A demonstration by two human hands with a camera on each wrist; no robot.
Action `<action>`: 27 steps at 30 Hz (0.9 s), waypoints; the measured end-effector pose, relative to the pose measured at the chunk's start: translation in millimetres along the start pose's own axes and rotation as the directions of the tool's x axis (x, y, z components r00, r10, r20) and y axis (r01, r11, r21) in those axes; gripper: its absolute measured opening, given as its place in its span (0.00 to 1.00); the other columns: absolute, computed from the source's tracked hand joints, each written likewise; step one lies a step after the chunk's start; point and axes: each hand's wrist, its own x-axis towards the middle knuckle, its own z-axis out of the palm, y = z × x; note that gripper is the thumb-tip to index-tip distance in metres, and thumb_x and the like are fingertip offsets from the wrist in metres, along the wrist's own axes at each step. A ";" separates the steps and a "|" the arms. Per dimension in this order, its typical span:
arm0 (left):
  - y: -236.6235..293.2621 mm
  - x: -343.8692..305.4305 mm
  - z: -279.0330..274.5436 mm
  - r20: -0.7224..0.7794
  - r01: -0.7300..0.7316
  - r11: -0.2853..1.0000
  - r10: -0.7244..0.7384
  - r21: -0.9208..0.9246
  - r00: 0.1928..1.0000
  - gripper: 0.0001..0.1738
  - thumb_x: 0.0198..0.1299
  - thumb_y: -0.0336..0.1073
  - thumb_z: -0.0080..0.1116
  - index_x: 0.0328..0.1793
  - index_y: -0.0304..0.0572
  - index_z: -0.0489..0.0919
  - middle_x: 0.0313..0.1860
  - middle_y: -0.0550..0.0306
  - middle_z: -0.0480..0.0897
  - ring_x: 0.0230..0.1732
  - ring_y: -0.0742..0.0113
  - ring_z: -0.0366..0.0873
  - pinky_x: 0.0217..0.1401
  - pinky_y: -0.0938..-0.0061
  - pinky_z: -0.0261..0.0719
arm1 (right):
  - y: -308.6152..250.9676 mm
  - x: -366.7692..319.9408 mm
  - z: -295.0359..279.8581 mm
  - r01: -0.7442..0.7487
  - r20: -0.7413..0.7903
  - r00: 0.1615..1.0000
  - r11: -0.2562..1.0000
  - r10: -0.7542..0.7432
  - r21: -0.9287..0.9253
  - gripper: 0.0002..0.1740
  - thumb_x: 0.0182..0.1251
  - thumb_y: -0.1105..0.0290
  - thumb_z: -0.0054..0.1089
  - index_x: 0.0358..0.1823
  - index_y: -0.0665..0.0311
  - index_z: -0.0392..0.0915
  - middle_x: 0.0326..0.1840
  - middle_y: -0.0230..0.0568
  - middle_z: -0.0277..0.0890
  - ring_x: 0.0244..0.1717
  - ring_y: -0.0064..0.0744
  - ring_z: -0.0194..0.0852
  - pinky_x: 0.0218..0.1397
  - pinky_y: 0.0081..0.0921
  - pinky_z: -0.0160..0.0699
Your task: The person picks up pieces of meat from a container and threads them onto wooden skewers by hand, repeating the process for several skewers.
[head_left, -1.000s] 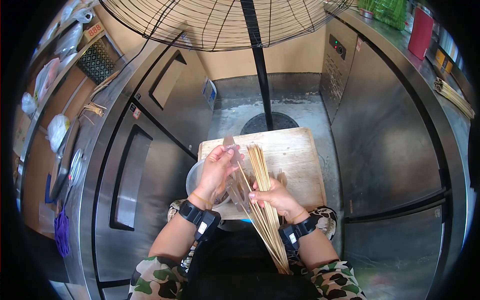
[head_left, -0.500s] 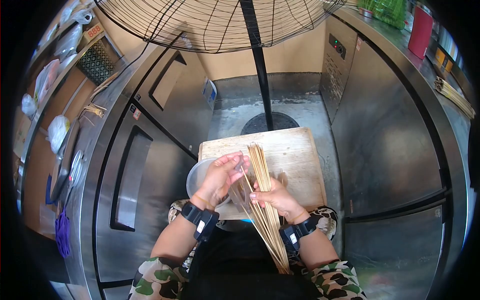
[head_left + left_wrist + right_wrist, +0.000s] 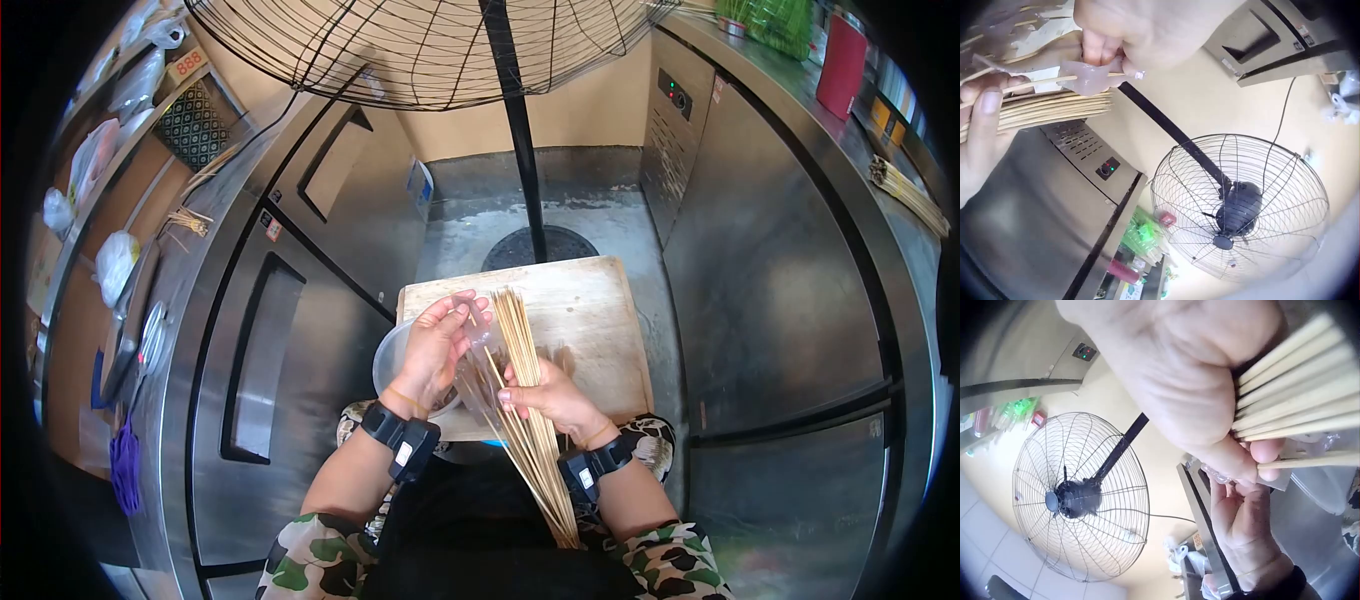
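Observation:
My left hand pinches a thin, translucent, pale piece of food above the board's near left part. A single bamboo skewer runs through this piece in the left wrist view, its tip out past the far side. My right hand grips a thick bundle of bamboo skewers, points upward, and holds the single skewer between thumb and finger. More translucent pieces hang on skewers beneath the hands. The kind of food cannot be told.
A wooden board lies before my knees, a clear plastic bowl at its left edge. Steel cabinets flank both sides. A wire-caged fan stands ahead on a black pole. More skewers lie on the right counter.
My left hand has brought the translucent piece down to the single skewer's tip, and the skewer now passes through it. The right hand and its bundle have stayed nearly still.

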 end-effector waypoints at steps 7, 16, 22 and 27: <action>-22.0 -15.8 7.0 0.034 -0.111 0.943 0.106 0.312 0.994 0.18 0.67 0.32 0.47 0.63 0.41 0.69 0.51 0.52 0.79 0.49 0.64 0.79 0.51 0.71 0.79 | 0.8 0.7 -2.6 0.022 -0.036 0.999 0.999 -0.023 -0.035 0.13 0.58 0.75 0.64 0.39 0.64 0.67 0.26 0.36 0.74 0.21 0.19 0.70 0.22 0.13 0.68; -37.7 -26.5 -5.9 -0.026 -0.093 0.964 0.102 0.250 0.994 0.26 0.61 0.25 0.55 0.64 0.42 0.59 0.43 0.52 0.80 0.42 0.66 0.81 0.45 0.75 0.82 | 5.1 1.6 -5.8 0.018 -0.083 0.996 0.999 -0.020 -0.026 0.14 0.57 0.77 0.64 0.39 0.65 0.66 0.25 0.37 0.74 0.21 0.20 0.71 0.22 0.13 0.70; -32.5 -42.6 10.7 0.370 -0.435 0.027 0.479 0.900 0.796 0.16 0.56 0.27 0.57 0.51 0.45 0.71 0.29 0.54 0.82 0.32 0.60 0.82 0.34 0.70 0.79 | 8.6 2.9 -10.0 0.041 -0.101 0.994 0.999 -0.043 -0.025 0.12 0.57 0.79 0.63 0.38 0.65 0.67 0.25 0.35 0.73 0.21 0.19 0.71 0.22 0.14 0.70; -38.2 -59.8 9.7 0.539 -0.553 -0.068 0.349 0.830 0.766 0.12 0.56 0.31 0.56 0.47 0.46 0.73 0.30 0.54 0.81 0.33 0.53 0.80 0.33 0.65 0.77 | 5.6 1.5 -11.4 0.043 -0.104 0.993 0.994 -0.054 -0.105 0.12 0.57 0.80 0.61 0.40 0.67 0.69 0.27 0.33 0.73 0.22 0.18 0.71 0.23 0.14 0.71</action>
